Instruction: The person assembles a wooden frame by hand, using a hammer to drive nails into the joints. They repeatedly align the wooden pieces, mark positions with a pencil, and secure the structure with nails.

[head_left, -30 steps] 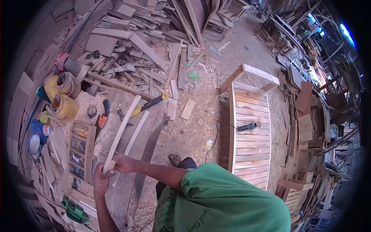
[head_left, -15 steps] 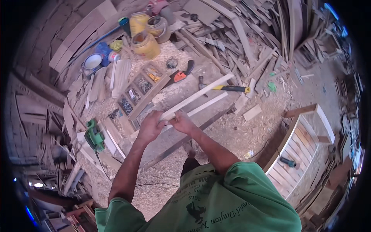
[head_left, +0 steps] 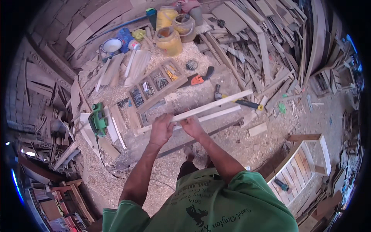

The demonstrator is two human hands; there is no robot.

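Both hands hold the near end of a long pale wooden slat point(head_left: 216, 104) that points away to the right. My left hand point(head_left: 161, 129) grips it from the left side and my right hand point(head_left: 192, 126) grips it right beside, the two almost touching. Beneath the slat a second pale slat point(head_left: 220, 114) lies on a sawdust-covered board on the ground.
A green electric planer point(head_left: 97, 120) lies to the left. A wooden tray of nails and screws point(head_left: 154, 87), a hammer point(head_left: 235, 99), an orange-handled saw point(head_left: 197, 79) and yellow tubs point(head_left: 170, 40) lie beyond. Scrap wood piles fill the back. A slatted bench frame point(head_left: 295, 174) with a grinder sits at right.
The view has swung left, shifting the bench frame from centre right to the lower right. Both hands stay on the slat's near end, now held more level.
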